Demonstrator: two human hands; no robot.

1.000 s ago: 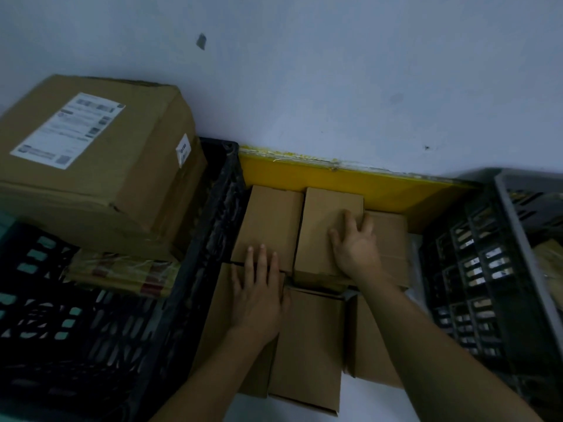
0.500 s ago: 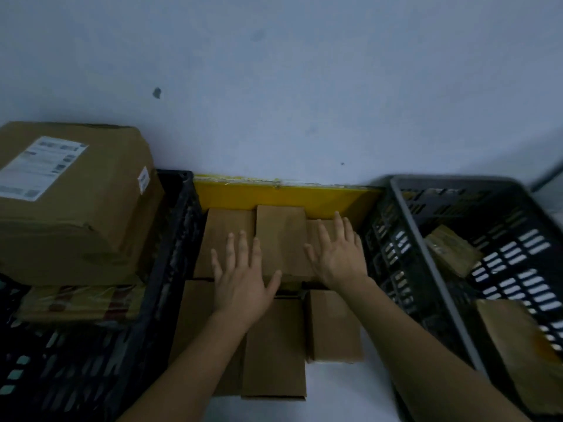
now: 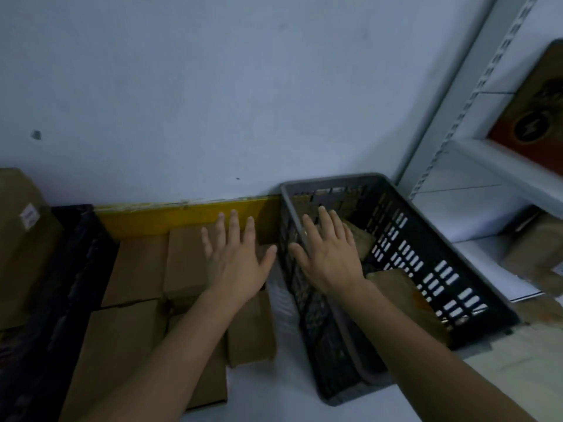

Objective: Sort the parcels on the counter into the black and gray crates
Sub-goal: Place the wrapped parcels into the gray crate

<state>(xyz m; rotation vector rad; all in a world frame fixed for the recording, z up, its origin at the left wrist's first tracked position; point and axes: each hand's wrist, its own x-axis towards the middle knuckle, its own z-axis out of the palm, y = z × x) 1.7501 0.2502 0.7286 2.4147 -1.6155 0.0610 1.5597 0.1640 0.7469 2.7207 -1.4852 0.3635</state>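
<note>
Several plain cardboard parcels (image 3: 137,269) lie flat on the white counter between two crates. The black crate (image 3: 70,269) stands at the left with a large labelled box (image 3: 21,239) in it. The gray crate (image 3: 411,239) stands at the right and holds brown parcels (image 3: 396,284). My left hand (image 3: 237,263) hovers open, fingers spread, above the right-hand parcels. My right hand (image 3: 329,257) is open too, over the gray crate's left wall. Neither hand holds anything.
A yellow strip (image 3: 182,214) runs along the wall behind the parcels. A white metal shelf (image 3: 487,166) rises at the right with a dark printed box (image 3: 536,108) on it and another cardboard box (image 3: 536,251) underneath. Bare white counter (image 3: 274,391) shows in front.
Both hands have lifted off the parcels and shifted right; my right hand now hangs over the gray crate. The view has swung right, bringing the shelf into sight.
</note>
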